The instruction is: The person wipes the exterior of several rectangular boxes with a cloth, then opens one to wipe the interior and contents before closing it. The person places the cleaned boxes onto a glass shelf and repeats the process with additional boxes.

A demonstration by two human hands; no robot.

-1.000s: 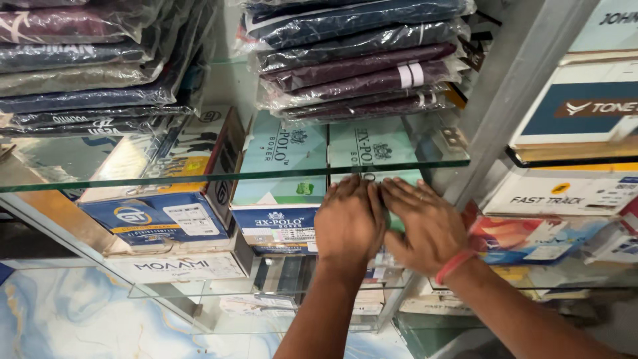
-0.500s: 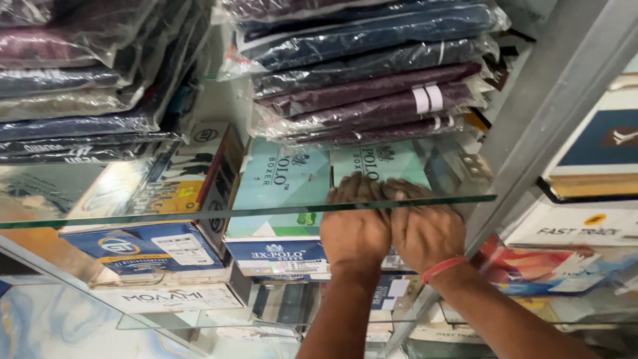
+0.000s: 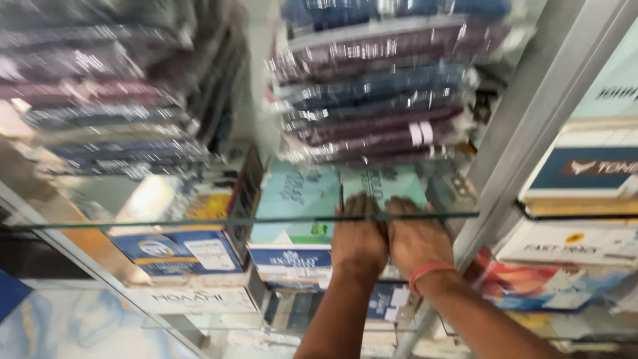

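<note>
Both my hands reach in under a glass shelf and rest side by side on a flat teal box. My left hand covers the box's near left part, fingers curled over its top. Touching it on the right is my right hand, with a red band at the wrist, holding the same box. A second teal box lies directly to the left. The picture is blurred by motion.
Stacks of folded garments in clear bags sit on the shelf above, at the middle and at the left. A blue box and a white box lie lower left. A metal upright separates more boxes on the right.
My hands have drawn closer together and slid a little further onto the teal box. The view has shifted and blurred.
</note>
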